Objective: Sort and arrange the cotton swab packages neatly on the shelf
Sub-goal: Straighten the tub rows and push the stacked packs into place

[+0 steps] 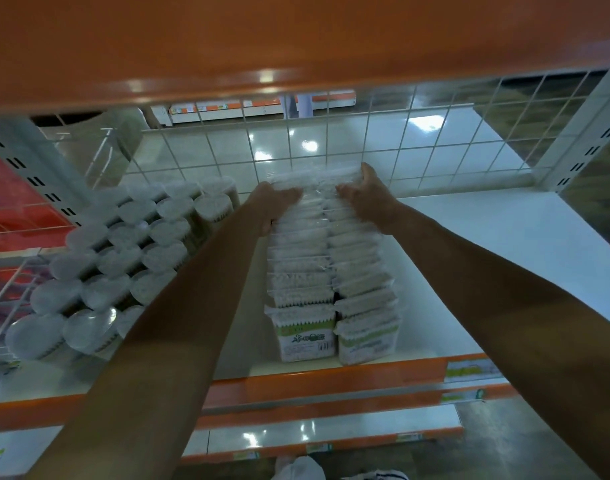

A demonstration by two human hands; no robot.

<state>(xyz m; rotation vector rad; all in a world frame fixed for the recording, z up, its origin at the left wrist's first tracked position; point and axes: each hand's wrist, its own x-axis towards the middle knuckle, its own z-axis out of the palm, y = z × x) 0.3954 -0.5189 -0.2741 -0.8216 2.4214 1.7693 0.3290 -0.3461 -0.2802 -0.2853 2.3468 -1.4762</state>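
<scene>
Currently, two rows of cotton swab packages [331, 271] are stood upright in the middle of the shelf [487, 244], running from its near orange edge towards the far wire grid [331, 133]. The far package [312, 180], at the far end of the rows, is held between both hands. The left hand [274, 206] is curled over its left side, and the right hand [366, 199] is clamped on its right side with the thumb raised. Round tubs [123, 251] are stacked at the left, just beside the rows.

Each package is judged to be light and soft-walled, wrapped in clear glossy film that is likely to be slippery. The contents are thin sticks, so heavy squeezing should be avoided. Hold is best taken on the two opposite narrow sides, low on the body, with even pressure. The crimped top flap should not be used, as it is likely to tear or slip. Upright packages of this kind are expected to tip easily, so neighbouring ones should be steadied when one is shifted.
</scene>
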